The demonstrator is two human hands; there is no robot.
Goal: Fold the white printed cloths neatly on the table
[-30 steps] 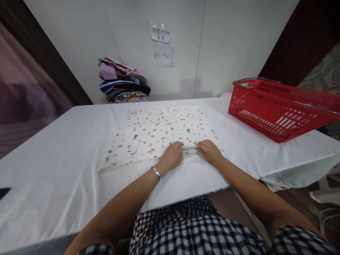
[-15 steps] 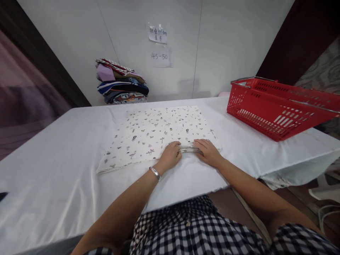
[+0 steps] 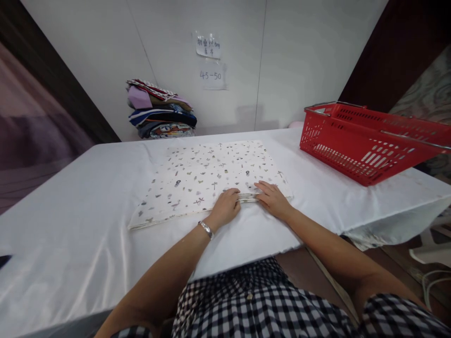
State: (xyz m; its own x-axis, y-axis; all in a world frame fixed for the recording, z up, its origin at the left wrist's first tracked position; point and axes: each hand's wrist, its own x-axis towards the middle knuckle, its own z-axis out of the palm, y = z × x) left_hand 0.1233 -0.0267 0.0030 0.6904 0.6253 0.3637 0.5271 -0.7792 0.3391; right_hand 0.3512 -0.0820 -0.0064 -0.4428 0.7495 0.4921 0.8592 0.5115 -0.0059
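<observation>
A white cloth (image 3: 197, 173) with small printed palms, birds and plants lies folded in several layers on the table. At its near edge, my left hand (image 3: 226, 206) is closed around the layers, with the fingertips on top and the thumb side hidden. Just to the right, my right hand (image 3: 273, 199) holds the same edge between thumb and fingers, its fingers reaching over the top. Between the two hands the stacked fold edges show.
A white sheet covers the table (image 3: 77, 202). On the right stands a red plastic basket (image 3: 359, 145) with metal handles. A pile of folded fabrics (image 3: 162, 110) is at the back left, by a wall with handwritten paper signs (image 3: 211, 75).
My right hand's fingers have shifted slightly forward and spread a little on the cloth's edge. My left hand and the cloth stay in place.
</observation>
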